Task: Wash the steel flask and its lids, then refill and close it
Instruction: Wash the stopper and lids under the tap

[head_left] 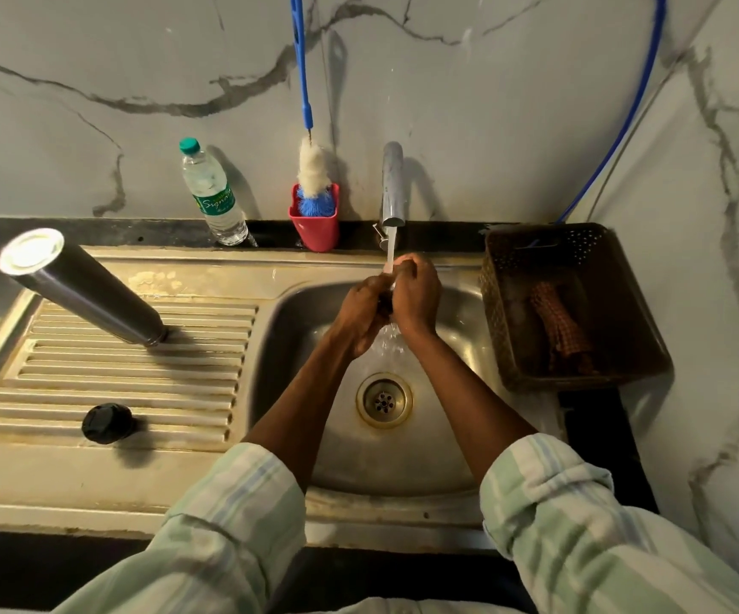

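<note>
Marble-patterned wall panels back a dark counter (pixel 93 232) that carries a steel sink (pixel 447 458) with a ribbed draining board to its left. Both hands meet over the basin under the running tap (pixel 392 188). The left hand (pixel 361 316) has its fingers curled around a small dark lid (pixel 385 303), only a sliver of which shows between the palms. The right hand (pixel 416 290) closes over the same lid from the other side, its fingers bent at the top where the water stream (pixel 390 254) lands. Both forearms reach forward and inward from rolled striped sleeves (pixel 235 502), the wrists nearly touching, with water running off below them toward the drain (pixel 384 401).

Well to the left of the hands, the steel flask (pixel 88 290) stands mouth-down on the draining board, its base toward the camera. Nearer the person and also left of the hands, a second black lid (pixel 108 422) sits on the ribs, apart from the flask.

Behind the hands and slightly left, a red holder (pixel 317 228) contains a bottle brush (pixel 312 170) with a blue handle rising up the wall. Further left stands a clear plastic water bottle (pixel 215 197) with a green cap, partly filled. Just right of the hands, a brown perforated basket (pixel 505 312) holds a checked cloth (pixel 560 325).
</note>
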`<state>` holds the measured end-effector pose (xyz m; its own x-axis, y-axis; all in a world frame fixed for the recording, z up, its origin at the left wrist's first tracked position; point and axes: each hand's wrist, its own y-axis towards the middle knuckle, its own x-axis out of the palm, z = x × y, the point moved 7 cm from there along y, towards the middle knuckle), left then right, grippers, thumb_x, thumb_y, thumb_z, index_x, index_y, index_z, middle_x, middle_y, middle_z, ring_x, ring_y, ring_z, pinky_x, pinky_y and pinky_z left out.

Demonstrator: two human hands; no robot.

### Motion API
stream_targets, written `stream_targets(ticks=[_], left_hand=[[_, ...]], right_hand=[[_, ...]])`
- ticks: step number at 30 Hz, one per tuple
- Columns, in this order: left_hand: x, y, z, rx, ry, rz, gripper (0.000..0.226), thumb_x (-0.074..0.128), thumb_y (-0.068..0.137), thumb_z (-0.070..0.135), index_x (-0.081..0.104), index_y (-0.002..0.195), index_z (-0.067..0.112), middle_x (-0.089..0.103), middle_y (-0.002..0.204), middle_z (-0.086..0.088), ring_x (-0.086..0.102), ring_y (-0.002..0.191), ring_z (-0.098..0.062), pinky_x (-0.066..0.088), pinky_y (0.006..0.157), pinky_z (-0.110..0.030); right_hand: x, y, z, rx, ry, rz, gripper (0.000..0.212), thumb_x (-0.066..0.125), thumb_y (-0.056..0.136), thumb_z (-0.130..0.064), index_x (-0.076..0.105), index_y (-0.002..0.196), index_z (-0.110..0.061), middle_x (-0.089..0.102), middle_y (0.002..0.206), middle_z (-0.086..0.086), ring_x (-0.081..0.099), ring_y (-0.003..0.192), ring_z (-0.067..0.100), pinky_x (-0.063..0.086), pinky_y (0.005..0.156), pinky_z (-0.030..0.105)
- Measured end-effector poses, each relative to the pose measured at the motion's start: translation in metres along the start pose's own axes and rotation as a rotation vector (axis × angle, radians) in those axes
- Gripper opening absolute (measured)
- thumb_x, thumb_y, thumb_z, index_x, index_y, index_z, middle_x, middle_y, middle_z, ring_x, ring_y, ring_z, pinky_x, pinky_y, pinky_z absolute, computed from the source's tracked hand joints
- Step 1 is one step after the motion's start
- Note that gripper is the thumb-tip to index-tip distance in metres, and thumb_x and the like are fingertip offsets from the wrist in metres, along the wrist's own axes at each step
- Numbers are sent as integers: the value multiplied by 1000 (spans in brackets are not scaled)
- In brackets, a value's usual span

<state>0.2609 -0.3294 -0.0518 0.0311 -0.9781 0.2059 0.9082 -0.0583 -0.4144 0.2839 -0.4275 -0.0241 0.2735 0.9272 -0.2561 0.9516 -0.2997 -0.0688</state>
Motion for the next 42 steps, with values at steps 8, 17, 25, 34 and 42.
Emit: stream_targets(ticks=[8, 17, 25, 34, 42], left_hand=[[-7, -1, 10, 37, 3, 46, 23, 44, 105, 21, 61, 111, 7, 65, 89, -9, 61, 78, -17, 53, 65, -27], [-8, 4, 35, -33, -15, 77, 34, 39, 106, 25, 60, 121, 3, 68, 108, -15, 65, 99, -23, 55, 82, -31], [-8, 2, 28, 90, -216, 182, 28, 42, 106, 23, 60, 107, 2, 66, 88, -10, 65, 80, -17, 57, 70, -26], [-16, 12, 35, 29, -114, 246, 29, 45, 106, 30, 61, 101, 6, 64, 79, -6, 63, 70, -12, 54, 61, -20], [-9, 13, 30, 136, -82, 9, 33, 44, 104, 20, 58, 130, 6, 67, 100, -7, 63, 78, -11, 53, 70, -25]], right_hand=[[16, 0, 3, 531, 234, -69, 14, 54, 93, -12, 65, 99, -7, 65, 92, 9, 62, 89, 26, 56, 84, 42], [19, -14, -22, -7, -23, 26, 27, 47, 101, -24, 66, 113, -9, 67, 109, 9, 61, 101, 22, 51, 88, 35], [34, -6, -14, 308, 24, -107, 45, 35, 103, -44, 63, 117, -11, 67, 111, 12, 64, 104, 29, 51, 94, 44], [23, -31, -17, 78, -68, -135, 34, 47, 97, -6, 63, 127, -11, 68, 116, 9, 64, 108, 25, 53, 96, 39], [21, 1, -2, 566, 533, -142, 31, 49, 97, -11, 60, 124, 0, 65, 91, 11, 64, 80, 22, 55, 75, 35]])
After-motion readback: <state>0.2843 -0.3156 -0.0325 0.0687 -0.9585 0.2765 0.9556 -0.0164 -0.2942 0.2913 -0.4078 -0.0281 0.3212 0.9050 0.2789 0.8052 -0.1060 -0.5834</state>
